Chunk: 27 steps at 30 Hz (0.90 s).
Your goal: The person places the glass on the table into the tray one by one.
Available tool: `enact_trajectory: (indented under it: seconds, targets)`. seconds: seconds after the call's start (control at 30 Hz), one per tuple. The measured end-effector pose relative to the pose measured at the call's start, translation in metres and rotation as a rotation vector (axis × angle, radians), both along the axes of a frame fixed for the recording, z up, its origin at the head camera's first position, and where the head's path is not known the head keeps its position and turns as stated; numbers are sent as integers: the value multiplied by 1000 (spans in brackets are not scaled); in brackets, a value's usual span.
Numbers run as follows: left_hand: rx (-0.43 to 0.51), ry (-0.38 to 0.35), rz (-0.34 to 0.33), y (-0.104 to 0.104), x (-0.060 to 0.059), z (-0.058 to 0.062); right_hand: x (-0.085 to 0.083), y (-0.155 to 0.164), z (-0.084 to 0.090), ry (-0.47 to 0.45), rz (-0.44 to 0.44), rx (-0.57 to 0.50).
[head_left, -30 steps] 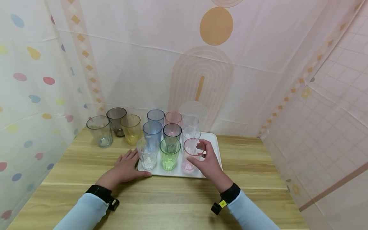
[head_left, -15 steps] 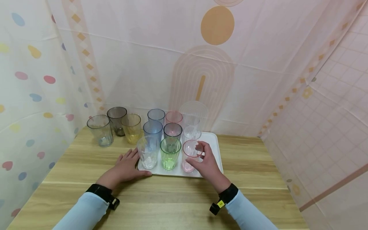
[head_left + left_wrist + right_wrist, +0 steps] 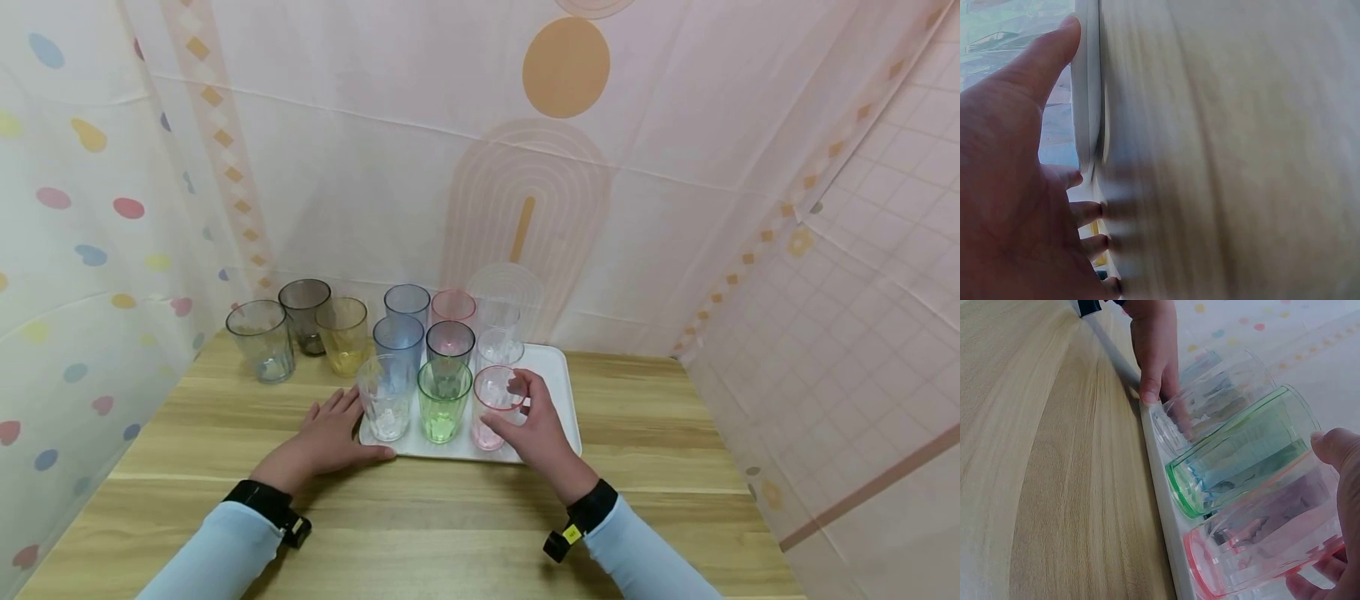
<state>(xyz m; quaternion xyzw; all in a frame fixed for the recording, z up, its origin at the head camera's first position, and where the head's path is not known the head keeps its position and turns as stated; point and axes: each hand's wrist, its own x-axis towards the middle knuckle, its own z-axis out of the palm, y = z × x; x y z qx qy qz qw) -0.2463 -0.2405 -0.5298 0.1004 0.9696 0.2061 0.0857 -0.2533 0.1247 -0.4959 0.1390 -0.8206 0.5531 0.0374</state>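
Note:
A clear pink-rimmed glass (image 3: 489, 425) stands at the front right of the white tray (image 3: 558, 392), and my right hand (image 3: 542, 425) grips it near the rim, thumb in front and fingers behind. In the right wrist view this pink glass (image 3: 1260, 531) is beside the green glass (image 3: 1241, 450), its base on the tray. My left hand (image 3: 327, 437) rests at the tray's front left corner, thumb along the front edge and fingers spread on the table. Right by that hand is a clear glass (image 3: 387, 408). The left wrist view shows the thumb (image 3: 1054, 53) against the tray edge (image 3: 1088, 87).
Behind the front row on the tray stand a blue glass (image 3: 399, 337), a dark grey glass (image 3: 450, 340) and several others. Left of the tray, a grey glass (image 3: 262, 342), a smoky glass (image 3: 304, 312) and a yellow glass (image 3: 345, 333) stand on the wooden table (image 3: 420, 533). Patterned curtains (image 3: 337, 167) rise behind.
My right hand has shifted the pink-rimmed glass slightly left and toward the front, nearer the green glass. My left hand has stayed at the tray corner.

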Motion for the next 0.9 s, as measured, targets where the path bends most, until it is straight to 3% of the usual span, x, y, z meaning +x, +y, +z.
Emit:
enact_trajectory:
  seconds: [0.53,0.9]
  targets:
    - [-4,9,-5,0,0,-1,4,10,3,-9,-6,-19]
    - [-8,8,-6,0,0,-1,14,34,-3,24,3,117]
